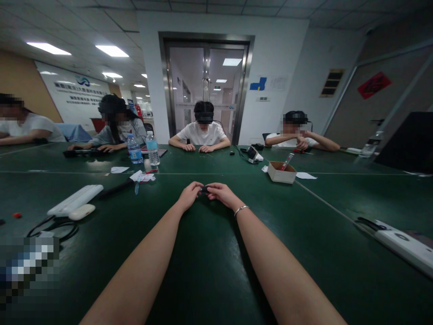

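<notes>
Both hands meet at the middle of the green table (209,271), arms stretched forward. The left hand (190,194) and the right hand (219,193) pinch a small dark object (204,190) between their fingertips, just above the tabletop; what it is cannot be told. A bracelet (241,209) sits on the right wrist. To the left lie a white keyboard (75,200) and a white mouse (81,211), with black cables (54,225) beside them. Farther off, left of centre, stand two water bottles (144,150) near scraps of paper (142,176). To the right is a small cardboard box (282,172) with a red-tipped tool in it, and at the right edge a white power strip (402,243). Four other people sit along the far side, hands on the table.
</notes>
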`<state>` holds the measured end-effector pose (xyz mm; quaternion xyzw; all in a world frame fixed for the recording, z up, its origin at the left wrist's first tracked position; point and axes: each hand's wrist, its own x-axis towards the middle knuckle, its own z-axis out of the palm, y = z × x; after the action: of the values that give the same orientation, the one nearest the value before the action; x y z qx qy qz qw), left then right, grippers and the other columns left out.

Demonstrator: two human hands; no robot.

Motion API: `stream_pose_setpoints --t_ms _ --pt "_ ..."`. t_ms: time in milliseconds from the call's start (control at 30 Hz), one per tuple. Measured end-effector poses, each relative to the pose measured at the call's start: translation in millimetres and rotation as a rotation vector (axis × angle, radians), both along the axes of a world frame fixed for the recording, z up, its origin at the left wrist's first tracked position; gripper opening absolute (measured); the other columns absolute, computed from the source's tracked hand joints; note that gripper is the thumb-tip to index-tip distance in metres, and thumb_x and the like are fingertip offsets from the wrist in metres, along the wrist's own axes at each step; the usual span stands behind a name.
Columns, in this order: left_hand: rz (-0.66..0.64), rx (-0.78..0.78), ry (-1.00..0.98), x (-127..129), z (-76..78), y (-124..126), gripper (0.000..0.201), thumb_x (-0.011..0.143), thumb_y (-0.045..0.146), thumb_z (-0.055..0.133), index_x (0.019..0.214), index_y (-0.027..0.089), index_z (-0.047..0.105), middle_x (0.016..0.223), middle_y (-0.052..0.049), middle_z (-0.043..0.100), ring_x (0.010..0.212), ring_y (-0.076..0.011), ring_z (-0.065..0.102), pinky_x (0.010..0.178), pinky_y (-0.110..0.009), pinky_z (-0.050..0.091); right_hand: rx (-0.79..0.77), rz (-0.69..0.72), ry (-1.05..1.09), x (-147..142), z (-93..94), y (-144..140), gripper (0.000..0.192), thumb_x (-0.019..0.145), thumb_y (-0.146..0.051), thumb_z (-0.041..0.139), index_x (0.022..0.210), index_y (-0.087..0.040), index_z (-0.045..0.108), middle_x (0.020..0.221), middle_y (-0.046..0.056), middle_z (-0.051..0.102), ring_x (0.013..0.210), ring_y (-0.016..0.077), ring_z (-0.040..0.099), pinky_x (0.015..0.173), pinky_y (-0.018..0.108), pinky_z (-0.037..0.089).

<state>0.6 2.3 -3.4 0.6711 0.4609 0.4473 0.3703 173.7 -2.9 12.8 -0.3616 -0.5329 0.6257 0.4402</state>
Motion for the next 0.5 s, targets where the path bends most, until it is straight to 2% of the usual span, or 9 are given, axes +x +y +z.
stream_pose_setpoints --t_ms 100,233,400,500 --pt "0.002 0.001 0.010 -0.1 -0.2 0.2 0.031 0.083 0.037 0.037 0.093 0.017 0.058 0.061 0.001 0.050 0.053 -0.0106 0.045 0.052 -0.022 0.037 -0.005 -0.006 0.004 -0.3 -0.1 0.7 0.016 0.079 -0.005 0.060 0.094 -0.007 0.062 0.069 0.005 0.065 0.053 0.0076 0.060 0.052 0.016 0.053" --pt "0.015 0.018 -0.002 0.6 0.1 0.2 0.025 0.079 0.031 0.043 0.091 0.017 0.059 0.072 -0.001 0.056 0.061 -0.0112 0.050 0.056 -0.022 0.039 -0.013 -0.005 0.007 -0.5 -0.5 1.5 0.015 0.078 -0.005 0.060 0.093 -0.007 0.062 0.071 0.006 0.065 0.053 0.0073 0.060 0.052 0.015 0.052" --pt "0.003 0.009 0.023 0.4 0.3 0.3 0.030 0.082 0.036 0.039 0.093 0.017 0.058 0.061 0.001 0.052 0.054 -0.0107 0.046 0.053 -0.022 0.037 -0.007 -0.005 0.008 -0.3 -0.8 1.0 0.016 0.078 -0.005 0.061 0.094 -0.008 0.062 0.069 0.005 0.065 0.053 0.0075 0.060 0.052 0.016 0.053" --pt "0.005 0.001 0.011 -0.6 -0.7 1.4 0.024 0.079 0.031 0.043 0.093 0.018 0.059 0.071 0.000 0.056 0.061 -0.0110 0.050 0.056 -0.022 0.039 -0.006 -0.003 0.011 -0.3 -0.8 0.7 0.016 0.078 -0.005 0.061 0.093 -0.008 0.062 0.072 0.006 0.065 0.053 0.0072 0.060 0.053 0.016 0.053"
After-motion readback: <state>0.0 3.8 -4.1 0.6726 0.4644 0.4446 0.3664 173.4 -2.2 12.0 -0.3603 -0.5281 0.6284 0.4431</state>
